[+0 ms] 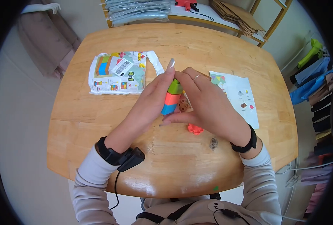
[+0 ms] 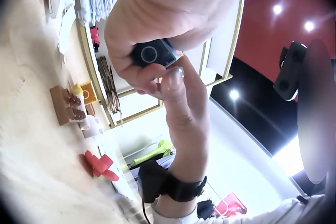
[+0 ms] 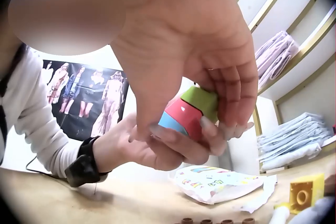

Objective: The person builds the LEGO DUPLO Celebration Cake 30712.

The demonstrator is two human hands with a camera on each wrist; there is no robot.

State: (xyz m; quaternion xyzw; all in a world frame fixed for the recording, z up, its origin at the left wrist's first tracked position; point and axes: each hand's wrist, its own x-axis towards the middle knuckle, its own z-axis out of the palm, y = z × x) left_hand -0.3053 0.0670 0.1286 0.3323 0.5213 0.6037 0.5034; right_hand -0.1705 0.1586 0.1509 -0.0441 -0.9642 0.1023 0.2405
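Observation:
Both hands hold a short stack of toy blocks (image 1: 171, 99), with green at the far end, coral red in the middle and blue nearest the body. My left hand (image 1: 149, 99) wraps it from the left; in the right wrist view its fingers curl over the coral block (image 3: 184, 116). My right hand (image 1: 211, 101) spans the stack, fingers at the green end and thumb by the blue end. Below the right hand lie a brown studded block (image 1: 184, 104), partly covered, and a red flower-shaped piece (image 1: 195, 129). The left wrist view shows the stack's dark, shadowed end (image 2: 152, 53).
A printed toy bag (image 1: 116, 80) lies at the left of the wooden table (image 1: 174, 165), a white strip (image 1: 155, 62) beside it. On the right is an instruction sheet (image 1: 243, 99). A yellow block (image 3: 307, 192) stands near the brown one. Shelves with folded packs (image 1: 136, 9) are behind.

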